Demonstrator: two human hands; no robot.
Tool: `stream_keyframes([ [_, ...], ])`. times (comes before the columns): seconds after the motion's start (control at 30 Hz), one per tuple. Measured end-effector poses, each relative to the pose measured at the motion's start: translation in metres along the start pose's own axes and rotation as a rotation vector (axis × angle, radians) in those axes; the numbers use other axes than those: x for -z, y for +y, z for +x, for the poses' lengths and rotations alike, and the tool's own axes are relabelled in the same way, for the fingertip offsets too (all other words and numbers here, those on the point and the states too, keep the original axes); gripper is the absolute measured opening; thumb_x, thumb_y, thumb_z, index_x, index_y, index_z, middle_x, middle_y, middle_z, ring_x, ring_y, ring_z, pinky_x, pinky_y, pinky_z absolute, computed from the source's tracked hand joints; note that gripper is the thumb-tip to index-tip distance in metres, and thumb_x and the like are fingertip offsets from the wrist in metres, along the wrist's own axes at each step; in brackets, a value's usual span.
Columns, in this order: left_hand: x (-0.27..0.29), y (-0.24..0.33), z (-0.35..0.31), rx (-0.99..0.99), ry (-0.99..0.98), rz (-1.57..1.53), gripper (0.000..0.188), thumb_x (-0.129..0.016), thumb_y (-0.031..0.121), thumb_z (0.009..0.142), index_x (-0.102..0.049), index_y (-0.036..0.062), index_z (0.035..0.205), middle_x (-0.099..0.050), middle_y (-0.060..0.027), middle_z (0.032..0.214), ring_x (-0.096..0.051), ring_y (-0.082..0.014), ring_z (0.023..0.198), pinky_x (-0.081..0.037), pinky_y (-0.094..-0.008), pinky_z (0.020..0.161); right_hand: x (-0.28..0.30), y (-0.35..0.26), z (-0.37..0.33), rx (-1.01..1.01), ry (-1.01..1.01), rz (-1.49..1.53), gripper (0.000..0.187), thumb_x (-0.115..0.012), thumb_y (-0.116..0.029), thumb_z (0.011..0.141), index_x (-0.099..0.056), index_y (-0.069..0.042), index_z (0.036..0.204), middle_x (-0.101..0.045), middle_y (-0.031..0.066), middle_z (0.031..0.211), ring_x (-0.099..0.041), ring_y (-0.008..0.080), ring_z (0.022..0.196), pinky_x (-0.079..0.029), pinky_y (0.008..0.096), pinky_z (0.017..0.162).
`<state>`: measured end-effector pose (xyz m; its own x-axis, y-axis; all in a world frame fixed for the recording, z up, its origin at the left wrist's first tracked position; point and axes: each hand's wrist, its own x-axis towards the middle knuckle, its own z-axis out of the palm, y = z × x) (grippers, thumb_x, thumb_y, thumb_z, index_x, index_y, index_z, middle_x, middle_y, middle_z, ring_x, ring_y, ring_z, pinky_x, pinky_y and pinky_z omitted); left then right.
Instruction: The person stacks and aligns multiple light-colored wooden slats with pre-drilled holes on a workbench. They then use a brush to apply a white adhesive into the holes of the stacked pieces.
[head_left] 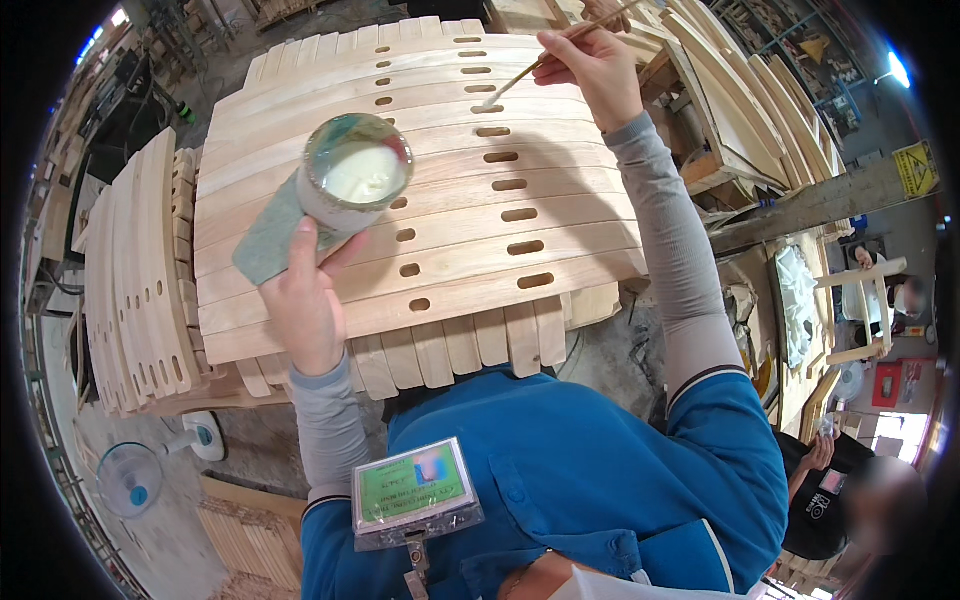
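Observation:
My left hand (312, 300) grips a clear cup (357, 165) of white, creamy liquid, with a grey-green flat pad (268, 235) held beneath it. The cup hovers over a row of pale wooden slats (440, 215) laid side by side, each with oblong slots cut through it. Farther off to the right, my right hand (590, 72) pinches a thin brush (525, 75) by its stick handle. The brush's whitish tip is at one slot (487, 109) in the right-hand column of slots.
More slats (135, 270) are stacked at the left. Beneath the top layer, slat ends (465, 343) stick out toward me. A standing fan (135, 480) is at lower left. Wooden frames (710, 110) and a metal beam (800, 212) lie at right. Another person (840, 495) is at lower right.

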<state>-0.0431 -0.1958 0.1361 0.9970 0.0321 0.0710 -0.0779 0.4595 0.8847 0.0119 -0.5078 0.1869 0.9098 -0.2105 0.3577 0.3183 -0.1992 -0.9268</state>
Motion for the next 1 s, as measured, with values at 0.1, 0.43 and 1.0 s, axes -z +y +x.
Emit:
stream_keyframes([
  [0.1,0.011,0.005,0.000,-0.024,0.035,0.015,0.026,-0.046,0.006,0.088,-0.047,-0.0040,0.112,-0.053,-0.0120,0.109,-0.057,-0.0216,0.094,-0.056,-0.0387,0.073,-0.012,0.013,0.010,-0.025,-0.021,-0.107,0.023,-0.063,-0.017,0.082,-0.056,0.005,0.086,-0.061,0.0114,0.072,-0.063,0.0173,0.062,-0.055,0.0258,0.056],
  [0.43,0.009,0.007,-0.002,-0.010,0.039,0.026,0.026,-0.047,0.008,0.089,-0.048,-0.0038,0.112,-0.053,-0.0113,0.110,-0.058,-0.0203,0.093,-0.056,-0.0377,0.073,-0.039,0.030,0.020,0.140,-0.093,-0.793,0.024,-0.066,-0.021,0.078,-0.058,0.001,0.080,-0.060,0.0098,0.065,-0.059,0.0189,0.057,-0.047,0.0290,0.054],
  [1.0,0.005,0.000,-0.002,-0.008,0.010,0.019,0.026,-0.047,0.007,0.088,-0.047,-0.0026,0.113,-0.053,-0.0109,0.109,-0.058,-0.0204,0.092,-0.056,-0.0375,0.072,-0.038,0.014,0.017,0.067,-0.146,-0.549,0.026,-0.066,-0.023,0.080,-0.059,0.002,0.081,-0.062,0.0073,0.066,-0.062,0.0113,0.061,-0.051,0.0220,0.056],
])
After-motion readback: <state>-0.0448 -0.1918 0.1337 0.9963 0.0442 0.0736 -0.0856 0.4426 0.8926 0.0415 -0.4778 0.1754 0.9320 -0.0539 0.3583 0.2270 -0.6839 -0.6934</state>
